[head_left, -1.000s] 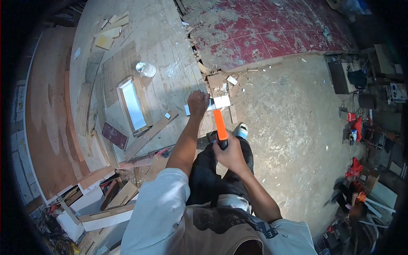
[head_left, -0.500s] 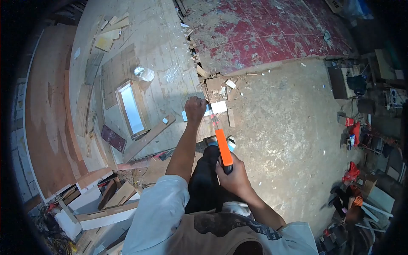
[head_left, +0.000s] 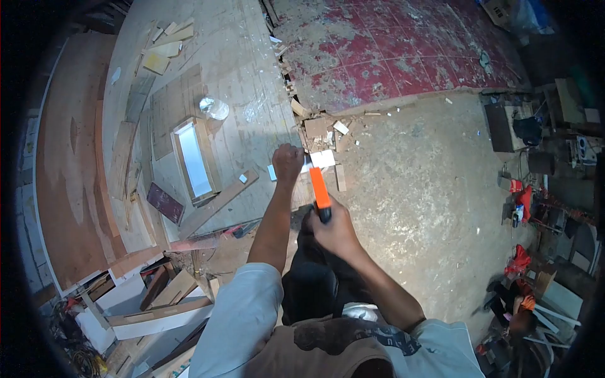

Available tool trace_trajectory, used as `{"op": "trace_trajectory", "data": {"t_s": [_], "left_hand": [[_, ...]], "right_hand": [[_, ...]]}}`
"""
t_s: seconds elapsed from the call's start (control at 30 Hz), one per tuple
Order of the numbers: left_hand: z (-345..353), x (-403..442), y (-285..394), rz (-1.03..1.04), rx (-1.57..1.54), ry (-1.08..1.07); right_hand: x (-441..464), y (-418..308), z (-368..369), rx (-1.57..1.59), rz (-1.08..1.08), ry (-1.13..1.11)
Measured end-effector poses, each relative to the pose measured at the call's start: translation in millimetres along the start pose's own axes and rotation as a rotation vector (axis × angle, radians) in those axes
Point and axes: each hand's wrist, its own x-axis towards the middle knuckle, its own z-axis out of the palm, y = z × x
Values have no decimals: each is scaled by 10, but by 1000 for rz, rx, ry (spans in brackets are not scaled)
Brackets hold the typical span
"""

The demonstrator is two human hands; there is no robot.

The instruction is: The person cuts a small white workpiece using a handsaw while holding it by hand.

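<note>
My right hand (head_left: 332, 228) is wrapped around the black grip of a hand saw (head_left: 320, 187). Its orange body points away from me, toward the edge of the low wooden work surface (head_left: 246, 142). My left hand (head_left: 288, 162) is closed on a white-faced wood strip (head_left: 323, 159) lying across that edge. One end of the strip sticks out right of the hand, and a pale bit shows to its left. The front of the saw meets the strip just right of my left knuckles; its blade is mostly hidden there.
A narrow wooden frame (head_left: 194, 159), a clear plastic cup (head_left: 214, 108) and a plank (head_left: 219, 205) lie on the work surface. Offcuts (head_left: 317, 128) are heaped along its edge. Scrap boards (head_left: 161, 315) fill the lower left. At the lower right, another person (head_left: 520, 302) is among tools.
My right hand has pushed the saw forward, away from my body, so the orange part is now close to the strip. The left hand stays in place on the strip.
</note>
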Motion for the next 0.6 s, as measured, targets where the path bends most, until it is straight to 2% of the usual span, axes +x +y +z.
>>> {"op": "trace_trajectory", "data": {"t_s": [0.03, 0.13, 0.23, 0.27, 0.4, 0.57, 0.6], "left_hand": [[-4, -3, -3, 15, 0, 4], [13, -13, -20, 32, -8, 9], [26, -35, -12, 28, -13, 6], [13, -27, -6, 21, -10, 9], [18, -37, -43, 77, -43, -35], [56, -67, -41, 55, -30, 13], [38, -70, -15, 58, -33, 15]], "right_hand": [[-136, -52, -14, 22, -53, 22], [-470, -230, -86, 46, 18, 10], [-44, 231, 101, 13, -14, -3], [30, 189, 90, 30, 82, -79], [-325, 7, -34, 70, -34, 70], [-90, 45, 4, 10, -45, 30], [-24, -4, 16, -7, 15, 6]]}}
